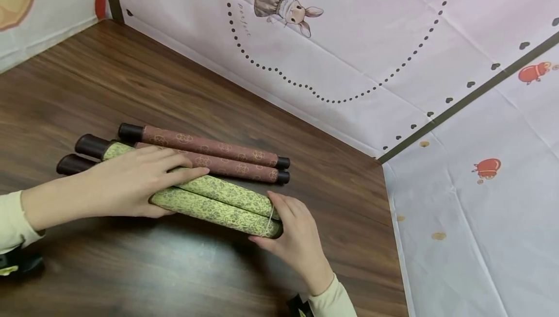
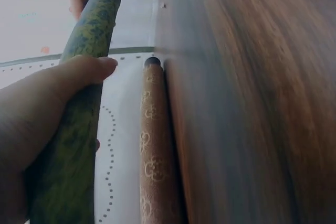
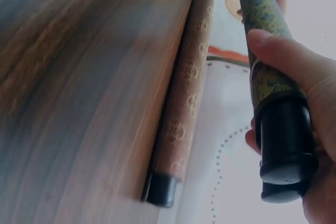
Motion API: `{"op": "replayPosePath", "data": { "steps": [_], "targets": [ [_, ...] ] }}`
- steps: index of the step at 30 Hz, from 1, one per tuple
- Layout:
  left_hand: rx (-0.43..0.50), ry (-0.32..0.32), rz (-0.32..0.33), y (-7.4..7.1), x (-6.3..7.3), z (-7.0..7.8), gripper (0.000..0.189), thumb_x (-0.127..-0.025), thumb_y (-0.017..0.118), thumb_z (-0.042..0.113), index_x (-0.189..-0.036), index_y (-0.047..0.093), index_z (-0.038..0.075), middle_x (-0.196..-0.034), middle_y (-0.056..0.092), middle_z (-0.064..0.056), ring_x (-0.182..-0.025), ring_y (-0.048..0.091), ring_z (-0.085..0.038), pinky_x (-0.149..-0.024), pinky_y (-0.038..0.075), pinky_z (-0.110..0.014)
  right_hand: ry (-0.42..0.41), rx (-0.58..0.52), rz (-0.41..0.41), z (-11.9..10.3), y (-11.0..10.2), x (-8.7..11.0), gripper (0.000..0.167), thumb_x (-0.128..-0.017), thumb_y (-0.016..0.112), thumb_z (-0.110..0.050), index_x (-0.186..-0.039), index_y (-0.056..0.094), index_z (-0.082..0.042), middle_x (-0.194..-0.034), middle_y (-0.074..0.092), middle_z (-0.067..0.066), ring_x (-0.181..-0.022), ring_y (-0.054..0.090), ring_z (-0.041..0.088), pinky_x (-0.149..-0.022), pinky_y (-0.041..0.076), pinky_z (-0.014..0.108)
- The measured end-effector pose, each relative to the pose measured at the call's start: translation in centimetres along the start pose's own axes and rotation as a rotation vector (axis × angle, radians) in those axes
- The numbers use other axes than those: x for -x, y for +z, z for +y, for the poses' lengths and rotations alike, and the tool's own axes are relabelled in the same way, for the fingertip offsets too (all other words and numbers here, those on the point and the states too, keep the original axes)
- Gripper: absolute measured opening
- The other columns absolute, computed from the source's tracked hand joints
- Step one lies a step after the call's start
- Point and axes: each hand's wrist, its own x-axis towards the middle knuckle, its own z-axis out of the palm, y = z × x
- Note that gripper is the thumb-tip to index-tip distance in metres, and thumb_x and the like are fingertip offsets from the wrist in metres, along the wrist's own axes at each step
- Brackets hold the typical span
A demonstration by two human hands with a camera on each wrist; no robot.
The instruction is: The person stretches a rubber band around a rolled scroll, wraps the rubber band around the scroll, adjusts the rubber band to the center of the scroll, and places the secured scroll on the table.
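Note:
Two green scrolls (image 1: 214,211) with a dark floral pattern lie side by side in both hands, held over the wooden table. My left hand (image 1: 135,181) grips them toward their left part, thumb along the near side. At the other end my right hand (image 1: 299,227) holds them between thumb and fingers, near a thin white string (image 1: 271,217). Black end knobs (image 3: 286,140) of the green pair stick out beside the right palm in the right wrist view. Just behind, two maroon scrolls (image 1: 222,149) with gold flower motifs rest on the table, partly hidden by the left hand.
The dark wood table (image 1: 144,258) runs up to a pink cloth wall (image 1: 358,55) with a rabbit print at the back. A pale cloth wall (image 1: 463,239) stands along the right, and another cloth (image 1: 48,30) at the far left.

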Motion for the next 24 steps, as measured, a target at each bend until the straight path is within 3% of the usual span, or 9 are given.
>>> {"op": "replayPosePath", "data": {
  "steps": [4, 7, 10, 15, 21, 24],
  "targets": [
    [-0.069, -0.015, -0.059, -0.2, 0.9, -1.2, 0.119, -0.051, 0.09, 0.054, -0.152, 0.037, 0.02, -0.122, 0.063, -0.001, -0.1, 0.061, -0.019, -0.081, 0.052, -0.041, 0.011, -0.01, 0.021, 1.3, -0.2, 0.9, 0.093, -0.056, 0.094, -0.046, -0.135, 0.057, -0.012, -0.122, 0.068, 0.0, -0.113, 0.064, 0.017, -0.102, 0.05, 0.033],
    [-0.085, -0.032, -0.045, -0.3, 1.9, -2.1, 0.121, -0.047, 0.092, 0.052, -0.15, 0.04, 0.018, -0.115, 0.064, 0.0, -0.094, 0.058, -0.017, -0.076, 0.05, -0.04, 0.01, -0.016, 0.036, 2.2, -0.2, 1.5, 0.094, -0.054, 0.095, -0.044, -0.134, 0.058, -0.011, -0.121, 0.069, 0.0, -0.112, 0.065, 0.018, -0.1, 0.051, 0.034],
    [-0.057, -0.006, 0.013, -0.1, 2.2, -2.7, 0.11, -0.054, 0.088, 0.056, -0.146, 0.046, 0.014, -0.108, 0.064, 0.001, -0.09, 0.054, -0.015, -0.073, 0.051, -0.039, -0.005, -0.035, 0.048, 2.7, -0.3, 1.8, 0.095, -0.053, 0.095, -0.043, -0.135, 0.057, -0.011, -0.121, 0.069, 0.002, -0.112, 0.065, 0.02, -0.098, 0.052, 0.036],
    [-0.04, 0.058, 0.09, 0.3, 2.2, -2.8, 0.09, -0.075, 0.069, 0.069, -0.14, 0.052, 0.009, -0.097, 0.059, 0.003, -0.084, 0.051, -0.012, -0.07, 0.052, -0.038, -0.009, -0.013, 0.029, 2.5, -0.4, 1.8, 0.097, -0.052, 0.096, -0.044, -0.135, 0.057, -0.01, -0.12, 0.068, 0.002, -0.112, 0.064, 0.019, -0.098, 0.052, 0.035],
    [-0.041, 0.082, 0.107, 0.5, 1.9, -2.1, 0.089, -0.069, 0.074, 0.065, -0.137, 0.054, 0.01, -0.104, 0.063, 0.0, -0.092, 0.059, -0.016, -0.076, 0.054, -0.04, -0.095, 0.04, -0.024, 1.0, 0.1, 0.9, 0.099, -0.057, 0.089, -0.055, -0.137, 0.055, -0.007, -0.122, 0.067, 0.003, -0.114, 0.064, 0.019, -0.103, 0.051, 0.032],
    [-0.04, 0.074, 0.113, 0.4, 1.8, -1.8, 0.084, -0.075, 0.068, 0.067, -0.136, 0.054, 0.011, -0.105, 0.063, 0.0, -0.092, 0.061, -0.018, -0.074, 0.054, -0.04, -0.125, 0.03, -0.022, 0.9, 0.2, 0.7, 0.105, -0.058, 0.088, -0.057, -0.142, 0.05, -0.008, -0.126, 0.065, 0.005, -0.118, 0.063, 0.02, -0.106, 0.049, 0.033]
  ]
}}
